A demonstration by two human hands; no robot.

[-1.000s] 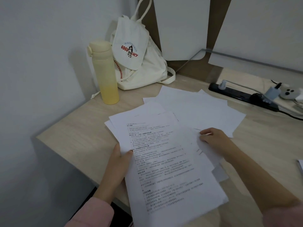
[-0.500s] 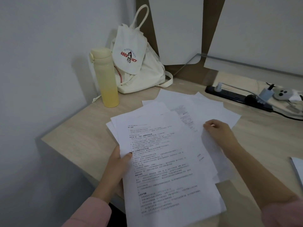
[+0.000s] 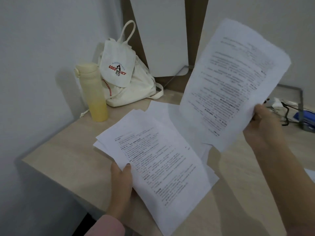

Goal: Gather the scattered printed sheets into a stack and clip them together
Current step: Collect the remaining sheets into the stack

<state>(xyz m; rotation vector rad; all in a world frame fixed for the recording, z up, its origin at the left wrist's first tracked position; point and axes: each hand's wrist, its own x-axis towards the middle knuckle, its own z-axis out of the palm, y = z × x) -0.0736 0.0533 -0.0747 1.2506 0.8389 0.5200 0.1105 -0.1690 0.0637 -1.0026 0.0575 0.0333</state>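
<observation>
Paper sheet (image 3: 235,82), thin and curling, rises in right hand (image 3: 265,123).

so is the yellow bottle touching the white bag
Cannot tell. In the head view the yellow bottle overlaps the white bag, with neither contact nor gap plainly visible.

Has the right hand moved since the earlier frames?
Yes. The right hand has lifted a printed sheet off the desk, now raised toward the wall, right of the bag.

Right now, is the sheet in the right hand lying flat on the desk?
No. The right hand holds one printed sheet raised in the air, above the desk and the loose sheets lying on it.
</observation>
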